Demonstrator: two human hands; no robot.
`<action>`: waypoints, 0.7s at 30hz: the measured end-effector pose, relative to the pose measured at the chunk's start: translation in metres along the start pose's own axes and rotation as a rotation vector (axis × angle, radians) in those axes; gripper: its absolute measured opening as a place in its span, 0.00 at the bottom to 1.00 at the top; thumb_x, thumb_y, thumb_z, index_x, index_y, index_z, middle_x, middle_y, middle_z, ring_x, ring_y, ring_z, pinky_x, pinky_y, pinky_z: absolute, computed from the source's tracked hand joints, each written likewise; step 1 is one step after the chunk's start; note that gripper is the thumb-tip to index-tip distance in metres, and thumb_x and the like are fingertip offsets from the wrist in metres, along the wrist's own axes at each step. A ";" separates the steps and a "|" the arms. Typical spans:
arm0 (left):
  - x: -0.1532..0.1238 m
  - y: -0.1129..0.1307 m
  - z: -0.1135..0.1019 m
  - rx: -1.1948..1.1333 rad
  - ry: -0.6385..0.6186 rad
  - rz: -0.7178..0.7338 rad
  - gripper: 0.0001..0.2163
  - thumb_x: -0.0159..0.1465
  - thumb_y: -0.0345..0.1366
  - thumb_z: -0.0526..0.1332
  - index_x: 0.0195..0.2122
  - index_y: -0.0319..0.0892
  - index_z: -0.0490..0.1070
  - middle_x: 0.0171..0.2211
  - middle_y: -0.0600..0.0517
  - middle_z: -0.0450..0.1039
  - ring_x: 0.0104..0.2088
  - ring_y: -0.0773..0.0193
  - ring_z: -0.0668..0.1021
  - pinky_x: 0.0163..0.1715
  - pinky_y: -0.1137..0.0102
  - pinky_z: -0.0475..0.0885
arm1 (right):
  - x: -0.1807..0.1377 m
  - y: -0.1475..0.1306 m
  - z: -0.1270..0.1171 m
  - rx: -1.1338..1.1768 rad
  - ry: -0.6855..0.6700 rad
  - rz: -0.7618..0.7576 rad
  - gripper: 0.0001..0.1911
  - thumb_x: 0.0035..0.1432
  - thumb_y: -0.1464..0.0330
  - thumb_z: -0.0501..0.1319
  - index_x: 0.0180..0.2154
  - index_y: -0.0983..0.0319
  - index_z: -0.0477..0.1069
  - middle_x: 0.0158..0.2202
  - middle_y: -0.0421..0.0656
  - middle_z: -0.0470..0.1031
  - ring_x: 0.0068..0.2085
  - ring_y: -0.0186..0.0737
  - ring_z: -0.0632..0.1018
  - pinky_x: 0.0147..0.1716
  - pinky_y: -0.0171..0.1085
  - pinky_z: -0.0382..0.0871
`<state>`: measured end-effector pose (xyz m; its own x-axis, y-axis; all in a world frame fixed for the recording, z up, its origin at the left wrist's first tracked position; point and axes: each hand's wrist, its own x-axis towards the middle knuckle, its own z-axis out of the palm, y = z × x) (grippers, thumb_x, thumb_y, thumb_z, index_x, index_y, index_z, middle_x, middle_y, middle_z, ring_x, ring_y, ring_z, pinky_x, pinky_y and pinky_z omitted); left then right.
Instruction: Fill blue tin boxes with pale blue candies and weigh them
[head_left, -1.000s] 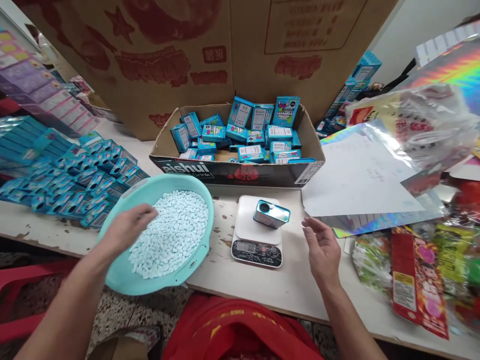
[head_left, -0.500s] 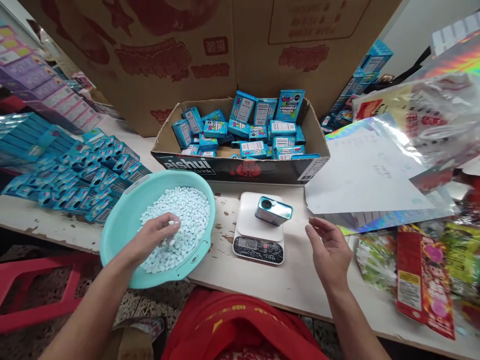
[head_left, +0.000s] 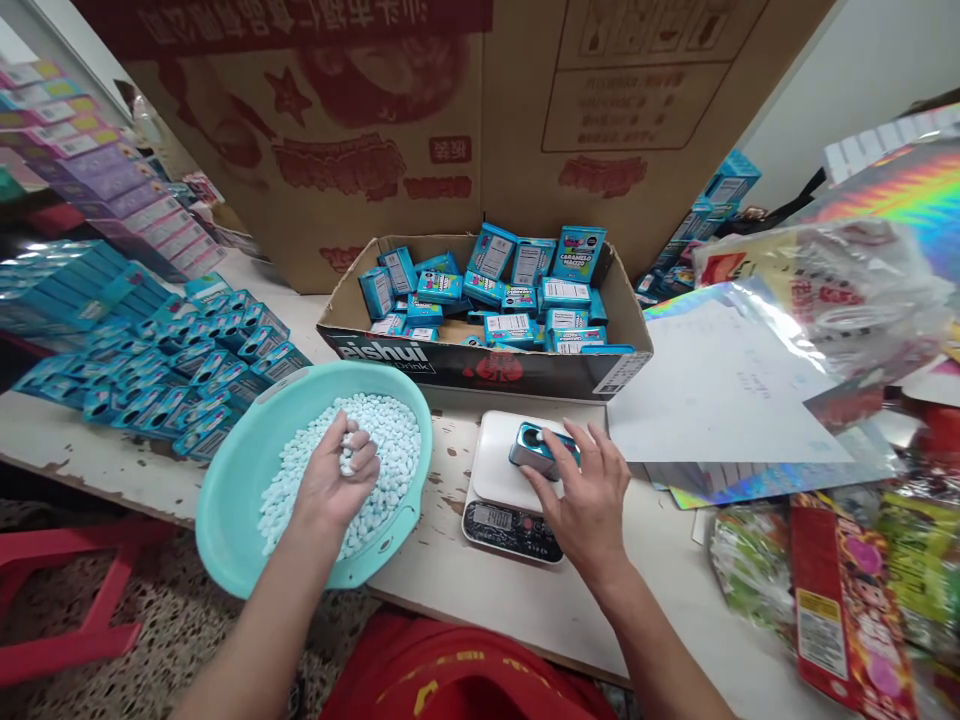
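My left hand (head_left: pixel 343 478) is turned up over the aqua plastic basin (head_left: pixel 232 480), its fingers curled around some small white candies. More of the loose candies (head_left: pixel 394 425) lie in the basin below it. A small blue and silver tin (head_left: pixel 525 452) lies on its side on the white kitchen scale (head_left: pixel 487 480), its round dark opening facing up. My right hand (head_left: pixel 589 490) grips the tin, thumb at the near side and fingers over the top and far side. A small white piece shows at the opening by my index fingertip. The scale's display seems to read 140.0.
An open carton (head_left: pixel 480 375) of blue candy tins stands behind the scale, backed by a large cardboard box (head_left: pixel 510 120). Rows of open blue tins (head_left: pixel 202 350) fill the left side. White paper (head_left: pixel 720 390) and candy bags (head_left: pixel 832 600) lie at right. A red stool (head_left: pixel 90 590) stands lower left.
My right hand has moved left from beside the scale onto the tin. My left hand has turned upward and closed around candies, shifting slightly right. The view has tilted up a little.
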<state>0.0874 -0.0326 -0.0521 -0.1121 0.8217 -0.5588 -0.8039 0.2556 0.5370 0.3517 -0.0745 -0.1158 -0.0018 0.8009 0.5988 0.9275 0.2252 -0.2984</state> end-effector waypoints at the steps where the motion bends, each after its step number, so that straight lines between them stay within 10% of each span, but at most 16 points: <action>1: 0.000 -0.006 0.008 -0.044 -0.008 0.003 0.13 0.68 0.35 0.50 0.25 0.40 0.60 0.14 0.60 0.55 0.10 0.76 0.57 0.09 0.80 0.52 | 0.001 -0.002 0.000 -0.005 -0.009 -0.015 0.18 0.58 0.60 0.60 0.50 0.57 0.68 0.53 0.51 0.68 0.58 0.59 0.63 0.53 0.56 0.56; 10: 0.014 -0.082 0.089 0.042 -0.167 -0.147 0.17 0.59 0.46 0.62 0.23 0.41 0.57 0.12 0.64 0.47 0.10 0.78 0.53 0.10 0.79 0.45 | -0.006 0.002 -0.004 0.132 0.080 -0.006 0.24 0.58 0.65 0.61 0.55 0.55 0.62 0.56 0.52 0.62 0.58 0.57 0.64 0.52 0.55 0.61; 21: 0.022 -0.133 0.127 0.235 -0.260 0.167 0.22 0.47 0.52 0.68 0.21 0.41 0.58 0.15 0.60 0.58 0.14 0.75 0.65 0.14 0.78 0.55 | -0.025 0.021 -0.017 0.146 0.172 0.028 0.20 0.57 0.68 0.62 0.52 0.58 0.65 0.52 0.51 0.65 0.52 0.52 0.70 0.48 0.53 0.67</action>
<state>0.2656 0.0163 -0.0560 -0.0546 0.9558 -0.2889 -0.6283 0.1920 0.7539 0.3775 -0.0997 -0.1244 0.0989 0.7044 0.7029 0.8620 0.2922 -0.4141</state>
